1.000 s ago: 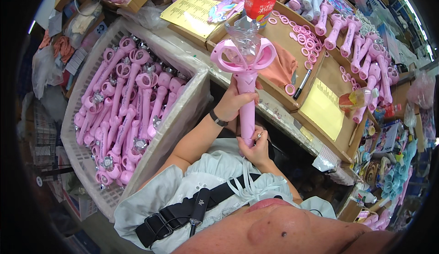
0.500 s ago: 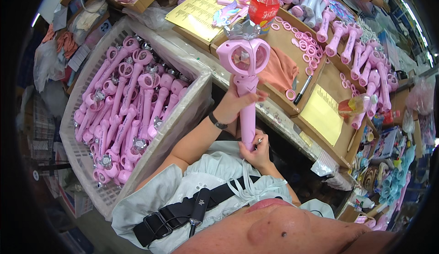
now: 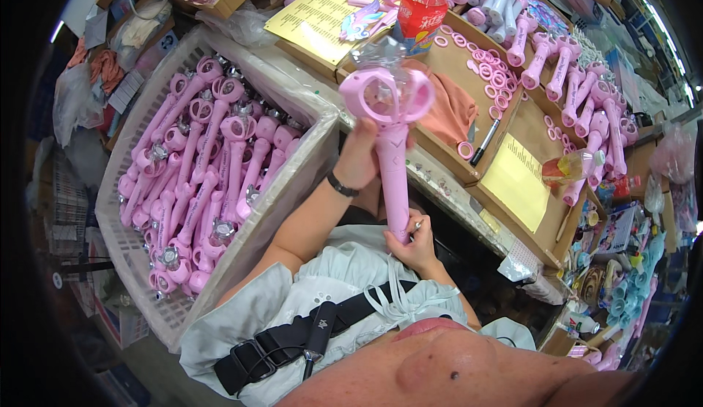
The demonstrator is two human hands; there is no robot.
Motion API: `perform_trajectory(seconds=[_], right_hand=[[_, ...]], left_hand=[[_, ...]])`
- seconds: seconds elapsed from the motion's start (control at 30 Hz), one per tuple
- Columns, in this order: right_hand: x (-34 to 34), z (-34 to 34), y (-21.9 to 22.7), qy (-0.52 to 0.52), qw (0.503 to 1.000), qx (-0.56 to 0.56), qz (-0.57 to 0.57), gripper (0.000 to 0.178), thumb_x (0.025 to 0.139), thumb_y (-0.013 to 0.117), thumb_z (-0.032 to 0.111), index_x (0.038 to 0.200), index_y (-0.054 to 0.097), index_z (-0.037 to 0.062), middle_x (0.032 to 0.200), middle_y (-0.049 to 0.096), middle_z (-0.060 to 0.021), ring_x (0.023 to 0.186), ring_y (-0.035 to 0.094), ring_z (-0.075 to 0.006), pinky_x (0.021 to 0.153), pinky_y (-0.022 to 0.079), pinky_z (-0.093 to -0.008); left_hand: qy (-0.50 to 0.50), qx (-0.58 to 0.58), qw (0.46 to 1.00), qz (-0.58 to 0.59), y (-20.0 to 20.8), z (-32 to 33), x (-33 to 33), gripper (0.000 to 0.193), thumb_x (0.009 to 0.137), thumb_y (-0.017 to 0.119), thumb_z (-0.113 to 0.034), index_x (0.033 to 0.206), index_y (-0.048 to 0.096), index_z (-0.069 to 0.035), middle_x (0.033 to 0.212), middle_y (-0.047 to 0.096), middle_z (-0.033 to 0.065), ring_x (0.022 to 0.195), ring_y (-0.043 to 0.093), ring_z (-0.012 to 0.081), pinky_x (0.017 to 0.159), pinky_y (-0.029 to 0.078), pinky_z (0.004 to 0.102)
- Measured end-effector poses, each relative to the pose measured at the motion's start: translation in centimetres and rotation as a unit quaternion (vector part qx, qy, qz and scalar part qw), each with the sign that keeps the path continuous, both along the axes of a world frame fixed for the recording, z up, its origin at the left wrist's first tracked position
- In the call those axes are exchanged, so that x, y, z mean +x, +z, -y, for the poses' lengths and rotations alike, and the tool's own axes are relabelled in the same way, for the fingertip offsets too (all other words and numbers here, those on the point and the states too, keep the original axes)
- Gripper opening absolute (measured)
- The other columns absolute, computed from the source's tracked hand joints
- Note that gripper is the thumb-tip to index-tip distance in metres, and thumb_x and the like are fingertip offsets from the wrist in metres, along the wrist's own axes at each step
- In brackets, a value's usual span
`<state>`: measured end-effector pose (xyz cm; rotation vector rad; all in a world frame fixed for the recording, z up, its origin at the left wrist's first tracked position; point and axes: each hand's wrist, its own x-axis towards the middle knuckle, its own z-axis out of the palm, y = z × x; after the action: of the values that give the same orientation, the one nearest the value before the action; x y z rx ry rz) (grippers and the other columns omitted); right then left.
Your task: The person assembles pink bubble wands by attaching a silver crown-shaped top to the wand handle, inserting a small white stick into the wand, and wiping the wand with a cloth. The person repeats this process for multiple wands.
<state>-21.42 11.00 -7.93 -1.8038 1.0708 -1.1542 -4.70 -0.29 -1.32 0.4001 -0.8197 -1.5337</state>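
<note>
A pink toy wand (image 3: 393, 176) stands nearly upright in front of my chest. Its round, windowed head carries a clear crown (image 3: 378, 53), blurred by motion. My left hand (image 3: 359, 159) is closed round the wand's neck, just under the head, some fingers hidden behind it. At the bottom, my right hand (image 3: 414, 242) grips the handle's end between thumb and fingers. A small pale tip also shows between the right fingers; its kind is unclear.
To the left stands a lined white plastic basket (image 3: 110, 220) full of similar pink wands (image 3: 192, 180). Cardboard trays (image 3: 439, 143) on the bench hold pink rings (image 3: 500, 92), a black marker (image 3: 485, 143) and yellow sheets (image 3: 515, 185). A red-labelled bottle (image 3: 422, 13) stands behind the wand.
The wand has turned about its long axis, so its head shows a different side. My left hand has shifted up to the neck and a little left. My right hand stays at the bottom.
</note>
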Motion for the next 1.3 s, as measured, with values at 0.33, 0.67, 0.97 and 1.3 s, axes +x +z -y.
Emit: perform_trajectory(seconds=[0.33,0.67,0.97,1.3], right_hand=[[-2.6,0.3,2.2,0.179,0.854,0.363,0.326,0.050,0.073,0.069,-0.004,0.090,0.026,0.0126,0.101,0.056,-0.0196,0.070,0.062,-0.0197,0.058,0.053,-0.0312],[-1.9,0.0,1.9,0.214,0.775,0.414,0.427,0.046,0.076,0.072,0.010,0.090,0.028,0.0160,0.098,0.054,-0.0212,0.063,0.062,-0.0276,0.052,0.052,-0.0351],[-2.6,0.3,1.2,0.234,0.807,0.369,0.397,0.046,0.077,0.069,0.004,0.090,0.027,0.0164,0.100,0.055,-0.0202,0.066,0.062,-0.0250,0.057,0.051,-0.0338],[-5.9,4.5,3.7,-0.114,0.987,0.029,0.105,0.043,0.098,0.037,0.040,0.087,0.052,0.0009,0.079,0.056,-0.0093,0.074,0.053,-0.0185,0.073,0.043,-0.0293]], left_hand=[[0.209,-0.023,0.956,0.203,0.7,2.4,2.7,0.051,0.092,0.055,-0.031,0.128,0.037,0.001,0.113,0.053,0.0076,0.096,0.055,0.0111,0.076,0.049,0.0237],[0.259,-0.051,0.888,0.375,0.3,2.5,3.9,0.062,0.088,0.059,-0.041,0.122,0.040,0.007,0.104,0.059,0.0155,0.091,0.059,0.0157,0.075,0.050,0.0277],[0.237,-0.103,0.933,0.250,0.7,1.9,2.6,0.064,0.091,0.056,-0.036,0.135,0.023,-0.002,0.125,0.044,0.0128,0.106,0.052,0.0152,0.079,0.051,0.0294],[0.239,-0.102,0.941,0.216,2.8,0.2,1.3,0.092,0.069,0.081,-0.016,0.137,0.019,-0.011,0.125,0.041,0.0098,0.114,0.046,0.0184,0.088,0.046,0.0323]])
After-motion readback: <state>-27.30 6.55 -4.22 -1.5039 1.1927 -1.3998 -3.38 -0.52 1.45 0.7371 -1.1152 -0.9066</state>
